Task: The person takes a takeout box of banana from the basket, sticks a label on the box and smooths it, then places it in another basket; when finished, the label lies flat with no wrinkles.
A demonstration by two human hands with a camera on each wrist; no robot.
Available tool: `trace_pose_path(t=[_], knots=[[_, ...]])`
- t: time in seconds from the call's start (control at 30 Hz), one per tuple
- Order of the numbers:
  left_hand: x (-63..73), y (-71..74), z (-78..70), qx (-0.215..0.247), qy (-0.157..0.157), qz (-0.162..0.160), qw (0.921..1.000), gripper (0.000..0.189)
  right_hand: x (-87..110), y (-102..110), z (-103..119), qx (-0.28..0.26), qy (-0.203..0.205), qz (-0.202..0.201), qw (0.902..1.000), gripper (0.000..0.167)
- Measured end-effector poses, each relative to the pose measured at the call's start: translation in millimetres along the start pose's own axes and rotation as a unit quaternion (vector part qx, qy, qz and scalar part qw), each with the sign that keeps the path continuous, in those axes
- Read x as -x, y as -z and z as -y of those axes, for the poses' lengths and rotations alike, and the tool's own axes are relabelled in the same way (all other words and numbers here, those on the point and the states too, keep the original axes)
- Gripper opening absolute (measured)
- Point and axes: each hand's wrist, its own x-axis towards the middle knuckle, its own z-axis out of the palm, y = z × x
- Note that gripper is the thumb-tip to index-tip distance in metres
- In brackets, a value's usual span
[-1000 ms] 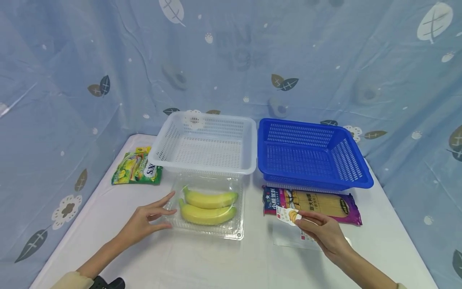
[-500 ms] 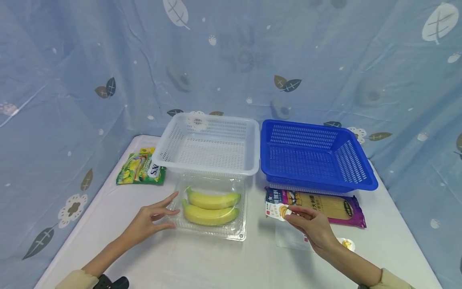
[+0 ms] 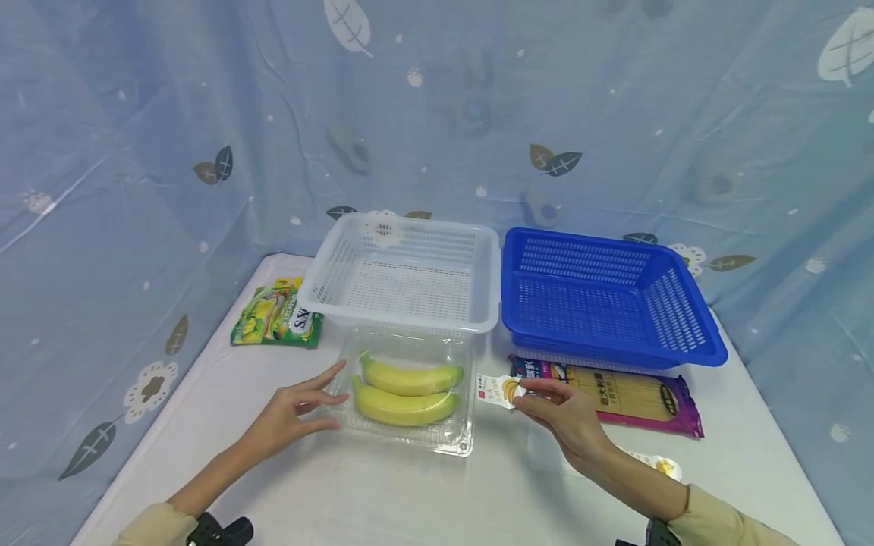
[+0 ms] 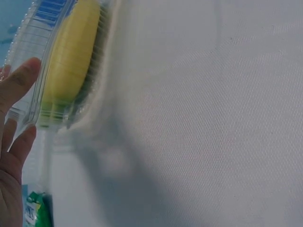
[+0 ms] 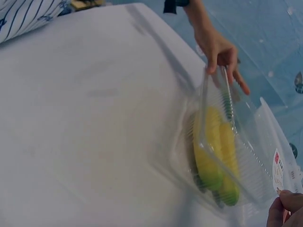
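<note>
My left hand rests against the left end of the clear clamshell box, fingers straight and spread, thumb and fingertips touching its wall without curling round it. Inside the box lie two yellow bananas, side by side, stems to the left. My right hand pinches a small printed label between thumb and fingertips — it hangs just beside the box's right edge, above the counter.

Behind the box stands a white slotted basket, touching a blue slotted basket on its right. In front of the blue one lies a purple pack of noodles, partly behind my right hand. A green snack bag lies to the left of the white basket. A clear sheet lies on the counter under my right wrist — a small round sticker shows near my forearm.
</note>
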Motion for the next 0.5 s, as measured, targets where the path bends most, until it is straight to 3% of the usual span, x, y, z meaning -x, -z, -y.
trace_pose_path(t=[0.5], knots=[[-0.2, -0.2, -2.3, 0.001, 0.017, 0.006, 0.9998, 0.04, -14.7, -31, 5, 0.048, 0.005, -0.007, 0.9988, 0.036]])
